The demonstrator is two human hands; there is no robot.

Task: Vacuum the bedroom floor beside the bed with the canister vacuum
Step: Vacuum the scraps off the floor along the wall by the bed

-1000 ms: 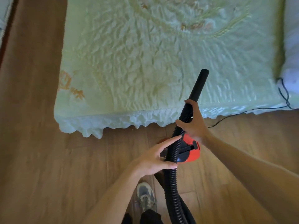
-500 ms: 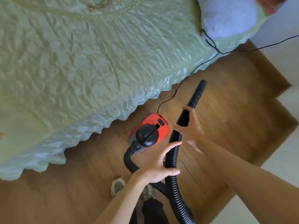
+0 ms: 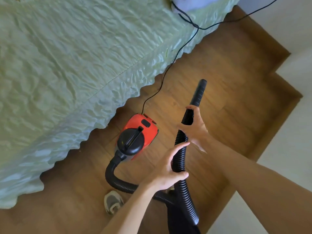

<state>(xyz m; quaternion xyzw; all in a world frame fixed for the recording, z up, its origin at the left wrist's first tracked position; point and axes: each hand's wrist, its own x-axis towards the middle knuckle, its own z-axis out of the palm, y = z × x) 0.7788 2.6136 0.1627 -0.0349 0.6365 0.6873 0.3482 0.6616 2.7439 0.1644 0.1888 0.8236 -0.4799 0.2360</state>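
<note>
Green quilted bed (image 3: 67, 65) over wood floor (image 3: 228, 81); red canister vacuum (image 3: 138, 132) on floor at bed's edge. Black hose (image 3: 181, 159) loops up, left hand (image 3: 167, 173) wrapped around it, right hand (image 3: 196, 130) clasping it below the nozzle (image 3: 199, 92)

Grey shoe (image 3: 112, 201) (on wood), white wall (image 3: 297, 68)

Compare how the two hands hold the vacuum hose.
The right hand grips the hose higher, just below the smooth nozzle; the left hand grips lower, on the ribbed part. The right hand's fingers are spread wide along the hose; the left hand's curl around it. Both hold the same hose.
</note>
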